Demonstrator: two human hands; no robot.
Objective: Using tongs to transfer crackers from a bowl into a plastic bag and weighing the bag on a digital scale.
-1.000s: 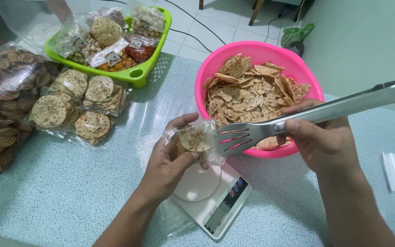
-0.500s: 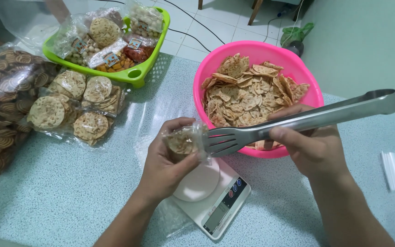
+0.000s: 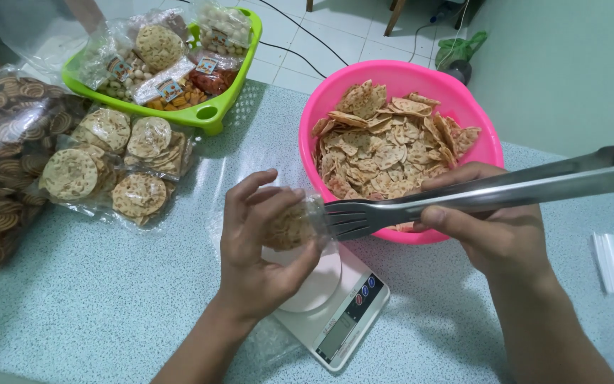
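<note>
Two hands meet at the centre of the frame, just above the white kitchen scale [image 3: 335,302]. Your left hand [image 3: 261,245] cups a small clear bag of crackers [image 3: 294,226], fingers curled round it and the thumb pressed against its near side, so the bag sits pinched in the palm with its mouth turned right. Your right hand [image 3: 495,231] grips the metal tongs [image 3: 477,193] along the shaft, fingers wrapped over the top and thumb pressed under, with the forked tips squeezed together right at the bag's opening. The likely trouble lies there: the tines could snag or tear the thin plastic, or crush the brittle crackers, if you push in at an angle. Crumbs could also drop on the scale plate, since the bag hangs directly over it. Your left wrist bends inward from the lower centre; your right forearm comes in from the lower right, with the tongs' long handle running to the right edge. Behind them, upper right of centre, stands the pink bowl [image 3: 325,117] of loose crackers; a green basket [image 3: 211,117] sits upper left.
</note>
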